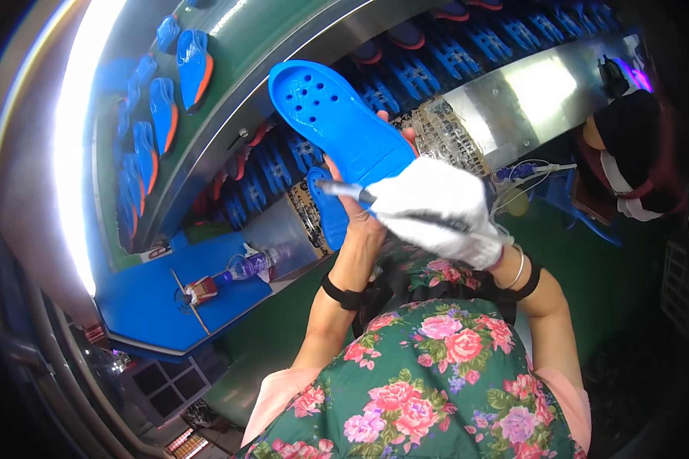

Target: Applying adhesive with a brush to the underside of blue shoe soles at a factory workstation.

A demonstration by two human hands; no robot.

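My bare left hand (354, 212) grips a blue shoe sole (341, 122) from beneath, with fingertips showing along its far right edge. The sole tilts up to the left; several round holes dot its rounded end. My right hand (436, 200), in a white glove, is closed on a slim grey brush-like tool (344, 189). Its tip is blurred and points left, in front of my left hand near the sole's lower edge. Whether the tip touches the sole I cannot tell. Behind my left wrist, another blue sole (331, 218) rests at the bench edge.
A metal bench (513, 99) with a taped, patterned strip (448, 136) crosses behind. Beyond it, blue parts (455, 57) stand in a row. Blue-and-orange soles (195, 69) line the upper left surface. A purple bottle (249, 266) lies on the blue board (142, 306). Another person (628, 153) is at right.
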